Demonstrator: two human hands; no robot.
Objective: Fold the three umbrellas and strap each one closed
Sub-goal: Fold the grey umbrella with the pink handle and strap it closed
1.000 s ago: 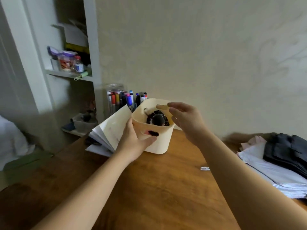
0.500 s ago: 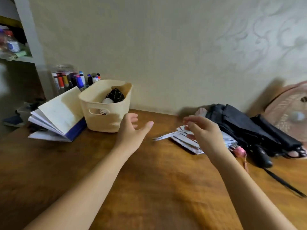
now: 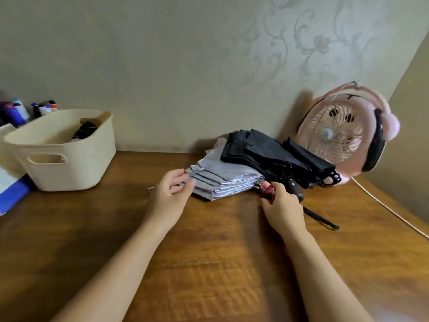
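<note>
A light grey umbrella (image 3: 224, 180) with a pink handle (image 3: 266, 188) lies loosely folded on the wooden table (image 3: 209, 252). A black umbrella (image 3: 262, 149) lies across its far side, and a second black one (image 3: 308, 160) sits behind that, a black strap trailing toward the right. My left hand (image 3: 170, 197) touches the grey canopy's left end with relaxed fingers. My right hand (image 3: 283, 209) curls around the pink handle.
A cream plastic basket (image 3: 69, 163) holding a dark item stands at the left, with markers (image 3: 30, 110) and a blue-edged book (image 3: 14, 194) beside it. A pink desk fan (image 3: 341, 133) leans against the wall at right, its white cord running along the table.
The view swung right from the basket to the umbrellas. My left hand let go of the basket, and both hands moved to the grey umbrella; the right now grips its handle.
</note>
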